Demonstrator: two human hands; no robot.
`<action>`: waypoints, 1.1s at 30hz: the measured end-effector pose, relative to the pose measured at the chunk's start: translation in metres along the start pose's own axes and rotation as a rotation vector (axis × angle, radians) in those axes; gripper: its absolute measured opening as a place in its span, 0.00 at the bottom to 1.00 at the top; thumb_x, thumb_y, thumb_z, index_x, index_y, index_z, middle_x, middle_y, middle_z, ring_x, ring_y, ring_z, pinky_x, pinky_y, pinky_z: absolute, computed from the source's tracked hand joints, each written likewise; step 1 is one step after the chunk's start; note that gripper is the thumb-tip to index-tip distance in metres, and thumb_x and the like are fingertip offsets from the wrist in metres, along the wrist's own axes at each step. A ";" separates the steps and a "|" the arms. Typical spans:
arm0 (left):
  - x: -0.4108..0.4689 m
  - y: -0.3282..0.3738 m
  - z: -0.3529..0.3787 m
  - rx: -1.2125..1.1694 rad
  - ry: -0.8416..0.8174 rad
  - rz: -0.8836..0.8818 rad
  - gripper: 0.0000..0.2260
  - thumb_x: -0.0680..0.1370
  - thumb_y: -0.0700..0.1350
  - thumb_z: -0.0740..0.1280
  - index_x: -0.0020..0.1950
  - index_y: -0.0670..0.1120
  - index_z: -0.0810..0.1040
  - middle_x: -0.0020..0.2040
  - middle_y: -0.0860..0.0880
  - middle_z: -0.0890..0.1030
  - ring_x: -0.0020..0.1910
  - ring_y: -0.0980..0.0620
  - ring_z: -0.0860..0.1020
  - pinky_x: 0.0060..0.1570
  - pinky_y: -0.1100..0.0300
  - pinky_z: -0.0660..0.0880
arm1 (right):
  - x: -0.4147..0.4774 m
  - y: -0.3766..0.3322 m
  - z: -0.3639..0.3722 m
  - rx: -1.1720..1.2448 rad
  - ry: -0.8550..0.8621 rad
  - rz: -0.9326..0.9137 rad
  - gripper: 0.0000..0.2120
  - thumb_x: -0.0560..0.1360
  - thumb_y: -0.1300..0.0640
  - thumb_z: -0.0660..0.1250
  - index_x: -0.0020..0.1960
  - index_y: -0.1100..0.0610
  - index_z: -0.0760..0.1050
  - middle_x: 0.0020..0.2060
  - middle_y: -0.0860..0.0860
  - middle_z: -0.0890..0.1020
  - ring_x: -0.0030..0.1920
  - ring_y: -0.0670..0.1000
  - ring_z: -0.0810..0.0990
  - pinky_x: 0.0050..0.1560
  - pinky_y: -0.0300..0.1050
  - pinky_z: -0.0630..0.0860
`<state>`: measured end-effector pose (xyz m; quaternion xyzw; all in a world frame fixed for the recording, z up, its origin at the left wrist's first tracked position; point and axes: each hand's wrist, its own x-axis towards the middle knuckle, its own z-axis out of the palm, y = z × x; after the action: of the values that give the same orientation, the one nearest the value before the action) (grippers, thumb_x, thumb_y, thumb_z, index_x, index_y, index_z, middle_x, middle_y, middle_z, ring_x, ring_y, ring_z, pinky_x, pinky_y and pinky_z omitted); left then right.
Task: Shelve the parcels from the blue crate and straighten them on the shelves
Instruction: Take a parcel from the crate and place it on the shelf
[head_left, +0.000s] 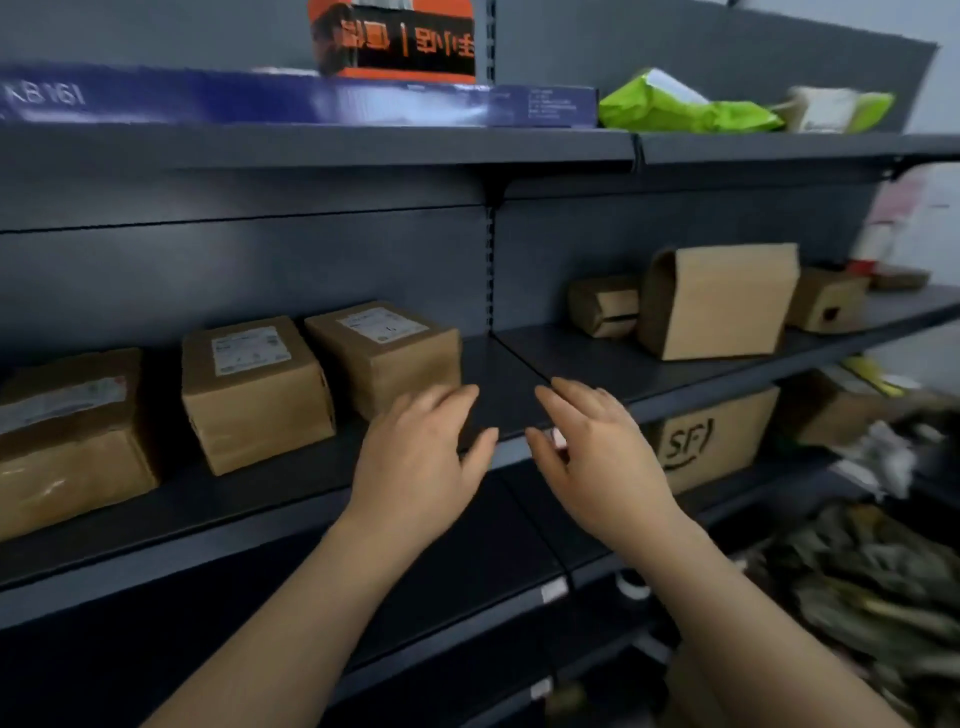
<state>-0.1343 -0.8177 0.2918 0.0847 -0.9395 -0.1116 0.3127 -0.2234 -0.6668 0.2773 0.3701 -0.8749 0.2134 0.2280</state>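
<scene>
Head camera showed the left hand (415, 457) and right hand (597, 452) spread open, empty, side by side above the shelf (519, 374); the nearest parcel (384, 353) stood just beyond the left hand.

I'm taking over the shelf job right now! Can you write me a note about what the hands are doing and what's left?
Left hand: open, empty, fingers by the rightmost labelled box; whether they touch it is unclear.
Right hand: open, empty, in front of the middle shelf.
Parcels: two other labelled boxes to the left on that shelf, plain boxes to the right, SF box one shelf below.
Done: these are shelved.
Left: the labelled boxes sit at different angles, so straighten them. The blue crate is out of view, so I can't tell what remains in it.
</scene>
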 end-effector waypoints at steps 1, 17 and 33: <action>-0.010 0.007 0.004 -0.032 -0.031 0.031 0.22 0.78 0.55 0.62 0.70 0.48 0.71 0.66 0.50 0.74 0.63 0.49 0.71 0.61 0.53 0.70 | -0.020 0.001 -0.006 -0.032 -0.007 0.047 0.22 0.78 0.50 0.62 0.69 0.58 0.70 0.67 0.55 0.73 0.68 0.54 0.69 0.71 0.48 0.59; -0.204 0.198 0.079 -0.306 -0.485 0.441 0.23 0.78 0.57 0.62 0.70 0.49 0.71 0.66 0.51 0.74 0.63 0.50 0.72 0.60 0.55 0.69 | -0.351 0.042 -0.116 -0.257 -0.136 0.720 0.23 0.78 0.48 0.60 0.70 0.55 0.68 0.69 0.54 0.70 0.70 0.54 0.66 0.72 0.47 0.55; -0.412 0.434 0.151 -0.344 -0.876 0.590 0.23 0.79 0.56 0.59 0.73 0.49 0.66 0.68 0.51 0.72 0.64 0.50 0.72 0.61 0.55 0.70 | -0.681 0.117 -0.223 -0.247 -0.259 1.228 0.23 0.80 0.48 0.55 0.73 0.53 0.62 0.71 0.50 0.67 0.70 0.52 0.64 0.70 0.45 0.60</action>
<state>0.0606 -0.2827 0.0535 -0.2887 -0.9338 -0.1957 -0.0799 0.1663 -0.0970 0.0537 -0.2048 -0.9663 0.1562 -0.0025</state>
